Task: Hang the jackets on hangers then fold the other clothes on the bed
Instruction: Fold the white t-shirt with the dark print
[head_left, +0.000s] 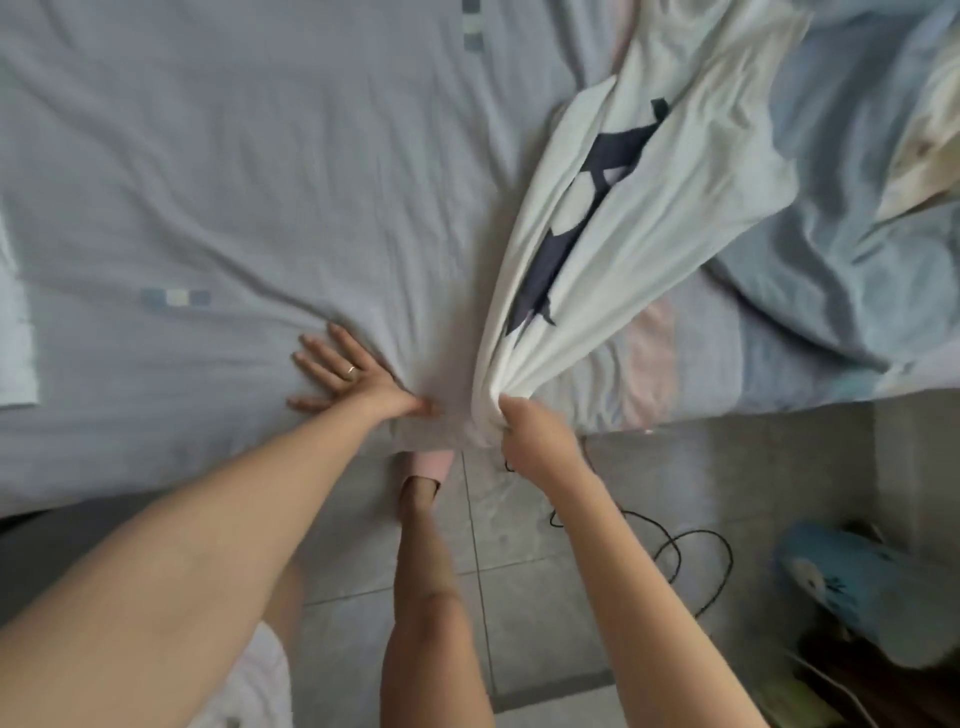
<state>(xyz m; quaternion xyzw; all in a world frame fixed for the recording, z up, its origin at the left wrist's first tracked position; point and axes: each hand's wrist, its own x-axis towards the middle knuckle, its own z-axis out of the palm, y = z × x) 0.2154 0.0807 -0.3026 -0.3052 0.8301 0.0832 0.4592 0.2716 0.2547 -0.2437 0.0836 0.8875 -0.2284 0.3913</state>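
A white T-shirt with a dark blue print stretches from the bed's near edge up toward the top right, bunched into folds. My right hand grips its bunched end at the edge of the bed. My left hand lies flat with straight, spread fingers on the grey-blue bedsheet, just left of the shirt. A ring shows on one finger.
A crumpled light blue duvet lies on the right of the bed. A pale cloth pokes in at the left edge. Below the bed are grey floor tiles, a black cable, a blue patterned object and my foot in a pink slipper.
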